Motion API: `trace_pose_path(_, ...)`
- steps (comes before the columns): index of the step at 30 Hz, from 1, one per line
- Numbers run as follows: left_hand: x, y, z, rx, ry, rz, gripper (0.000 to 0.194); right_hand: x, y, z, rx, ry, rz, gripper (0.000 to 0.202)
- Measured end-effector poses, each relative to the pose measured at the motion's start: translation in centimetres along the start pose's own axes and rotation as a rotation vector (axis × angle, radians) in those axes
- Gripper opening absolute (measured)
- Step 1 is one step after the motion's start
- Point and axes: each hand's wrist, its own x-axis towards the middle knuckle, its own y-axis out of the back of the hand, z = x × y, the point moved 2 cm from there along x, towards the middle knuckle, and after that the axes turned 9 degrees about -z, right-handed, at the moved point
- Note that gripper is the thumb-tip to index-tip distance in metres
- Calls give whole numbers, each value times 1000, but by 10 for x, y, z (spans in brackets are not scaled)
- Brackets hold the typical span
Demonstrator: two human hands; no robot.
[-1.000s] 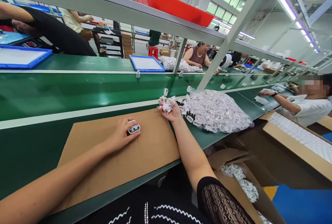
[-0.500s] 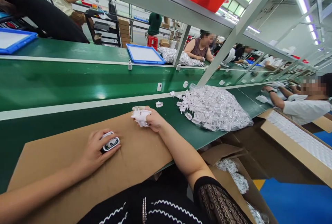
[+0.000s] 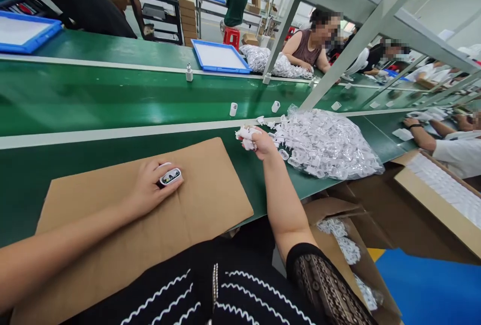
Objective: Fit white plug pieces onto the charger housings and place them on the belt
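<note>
My left hand (image 3: 152, 184) rests on a brown cardboard sheet (image 3: 210, 189), its fingers wrapped round a white charger housing (image 3: 171, 176). The housing's open end faces up and right, with electronic parts showing inside. Out over the green bench, my right hand (image 3: 265, 144) is closed on several small white plastic plug pieces (image 3: 248, 137). It is just left of a clear bag (image 3: 326, 144) heaped with similar white pieces. A few loose pieces lie by the bag's mouth, partly hidden by my right hand.
White housings (image 3: 233, 109) stand on the green conveyor belt (image 3: 131, 94) beyond the bench. A slanting metal post (image 3: 338, 64) rises behind the bag. Cardboard boxes (image 3: 432, 184) are at the right; a person's arm (image 3: 423, 137) reaches onto the bench there. Blue trays (image 3: 221, 56) lie across the belt.
My right hand has moved right and away from me, off the cardboard toward the bag, still holding the white pieces. The left hand keeps its hold on the housing. The view has shifted.
</note>
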Motion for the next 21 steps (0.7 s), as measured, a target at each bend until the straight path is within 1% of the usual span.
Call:
trace_pose_path(2, -2, 3, 1, 4, -1, 21, 35, -3, 12, 6, -132, -108, 8, 25)
trace_pose_path(4, -4, 5, 2, 9, -2, 43, 34, -9, 12, 12, -158, -192, -39, 24)
trace_pose_path(5, -5, 7, 3, 8, -2, 49, 34, -12, 9, 15, -172, -229, -93, 24)
trace_pose_path(7, -5, 9, 4, 3, -4, 42, 34, -19, -2, 15, -197, -268, -264, 25)
trace_pose_path(9, -3, 10, 6, 5, -2, 14, 35, -25, -16, 8, -172, -209, -437, 28)
trace_pose_path(13, -2, 12, 6, 7, 47, 2, 37, -33, -42, -15, 95, 28, -625, 40)
trace_pose_path(15, -2, 13, 4, 0, 58, 12, 37, -38, -57, -22, 167, 82, -753, 43)
trace_pose_path(17, -1, 14, 2, -4, 38, 18, 35, -42, -72, -23, 139, 103, -853, 42)
trace_pose_path(18, -2, 14, 2, -7, 27, 21, 34, -42, -80, -21, 86, 107, -875, 39)
trace_pose_path(19, -2, 14, 1, -12, 20, 26, 34, -43, -86, -17, -3, 112, -867, 36)
trace_pose_path(20, -2, 14, 1, -17, 22, 27, 35, -42, -90, -12, -124, 114, -825, 30)
trace_pose_path(21, -2, 13, 1, -21, 28, 23, 35, -41, -93, -5, -262, 108, -741, 23)
